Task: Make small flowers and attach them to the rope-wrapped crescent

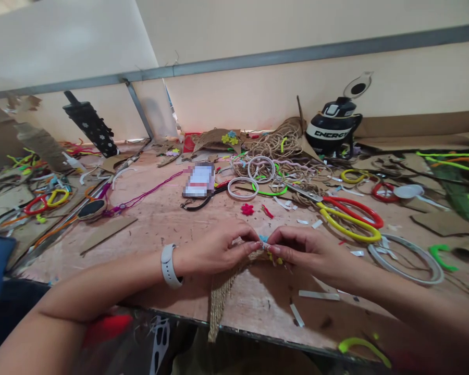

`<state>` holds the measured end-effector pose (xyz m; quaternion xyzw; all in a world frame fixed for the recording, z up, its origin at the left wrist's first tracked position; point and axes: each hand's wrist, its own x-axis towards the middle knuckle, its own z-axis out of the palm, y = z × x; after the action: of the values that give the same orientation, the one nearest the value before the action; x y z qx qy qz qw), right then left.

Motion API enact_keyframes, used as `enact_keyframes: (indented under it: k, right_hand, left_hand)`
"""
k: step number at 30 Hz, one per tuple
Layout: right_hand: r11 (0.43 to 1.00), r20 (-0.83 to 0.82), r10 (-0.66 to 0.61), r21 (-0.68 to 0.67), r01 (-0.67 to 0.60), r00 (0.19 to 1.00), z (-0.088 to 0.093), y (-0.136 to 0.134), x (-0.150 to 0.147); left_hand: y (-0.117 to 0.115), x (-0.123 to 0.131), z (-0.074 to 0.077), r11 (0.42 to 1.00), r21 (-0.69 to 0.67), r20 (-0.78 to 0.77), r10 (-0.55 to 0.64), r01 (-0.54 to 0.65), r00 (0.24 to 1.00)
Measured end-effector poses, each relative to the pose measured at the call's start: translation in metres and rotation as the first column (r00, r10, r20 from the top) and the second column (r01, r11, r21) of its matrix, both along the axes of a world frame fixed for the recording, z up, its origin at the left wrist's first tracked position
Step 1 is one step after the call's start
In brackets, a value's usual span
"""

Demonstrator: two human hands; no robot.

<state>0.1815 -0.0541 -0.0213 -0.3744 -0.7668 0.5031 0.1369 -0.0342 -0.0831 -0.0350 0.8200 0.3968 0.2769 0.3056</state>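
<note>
Both of my hands meet over the front of the table. My left hand [229,247], with a pale band on its wrist, pinches a small light-blue flower [264,239] from the left. From the right, my right hand [303,249] pinches at the same flower with thumb and fingers. Beneath the fingertips are small yellow flowers [275,259]. A woven jute piece [221,297] runs under my left hand and hangs over the table's front edge. The fingers partly hide where the flower meets the jute.
A phone [198,179], tape rings [243,188] and tangled jute cord [281,140] lie beyond my hands. Red-and-yellow scissors [349,219] and a large tape roll [406,260] are right. A black jug [332,127] stands behind. Paper strips [318,295] lie near the front edge.
</note>
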Motion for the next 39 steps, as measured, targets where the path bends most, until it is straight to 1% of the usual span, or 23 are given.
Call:
enact_keyframes:
  k: [5,10,11,12,14,16,18,21,23,28,32,37,39]
  right_hand:
    - [0.993,0.063,0.008,0.12,-0.015,0.998,-0.006,-0.001,0.002]
    - [0.996,0.098,-0.026,0.085,0.018,0.995,-0.002,-0.002,0.003]
    - [0.994,0.096,-0.045,0.1,0.035,0.994,-0.001,-0.001,0.005]
    - [0.989,0.097,-0.064,0.136,0.05,0.993,0.001,0.001,0.007]
    - [0.966,0.12,-0.079,0.253,0.047,0.99,0.002,0.007,0.014]
    - [0.93,0.186,-0.058,0.367,-0.015,0.981,0.001,0.013,0.02]
    - [0.898,0.286,-0.037,0.43,-0.094,0.957,-0.001,0.018,0.024]
    - [0.886,0.415,-0.026,0.431,-0.172,0.909,-0.006,0.02,0.024]
    - [0.89,0.452,-0.008,0.409,-0.199,0.892,-0.008,0.02,0.022]
    - [0.896,0.458,0.017,0.387,-0.216,0.889,-0.011,0.02,0.019]
    - [0.899,0.455,0.008,0.387,-0.206,0.89,-0.012,0.019,0.02]
    - [0.884,0.454,0.005,0.414,-0.216,0.891,-0.015,0.017,0.02]
    - [0.88,0.455,-0.005,0.426,-0.212,0.891,-0.016,0.017,0.02]
  left_hand:
    - [0.001,0.001,0.001,1.0,0.022,-0.048,-0.006,0.008,0.999]
    - [0.008,0.001,0.001,0.997,-0.073,-0.029,0.01,-0.012,1.0]
    - [0.009,0.001,0.002,0.994,-0.106,-0.024,0.011,-0.014,1.0]
    - [0.009,0.001,0.004,0.989,-0.146,-0.023,0.007,-0.01,1.0]
    - [0.01,0.001,0.009,0.97,-0.241,-0.042,-0.018,0.008,0.999]
    - [0.011,0.002,0.015,0.945,-0.325,-0.081,-0.065,0.035,0.995]
    - [0.013,0.003,0.02,0.921,-0.385,-0.127,-0.117,0.06,0.985]
    - [0.018,0.007,0.023,0.896,-0.438,-0.207,-0.177,0.071,0.962]
    - [0.022,0.01,0.022,0.881,-0.467,-0.246,-0.211,0.075,0.946]
    - [0.029,0.016,0.023,0.864,-0.5,-0.334,-0.249,0.053,0.909]
    - [0.033,0.018,0.021,0.841,-0.541,-0.347,-0.248,0.023,0.905]
    - [0.037,0.019,0.014,0.82,-0.572,-0.339,-0.246,0.009,0.908]
    - [0.038,0.02,0.015,0.822,-0.569,-0.367,-0.236,-0.016,0.9]
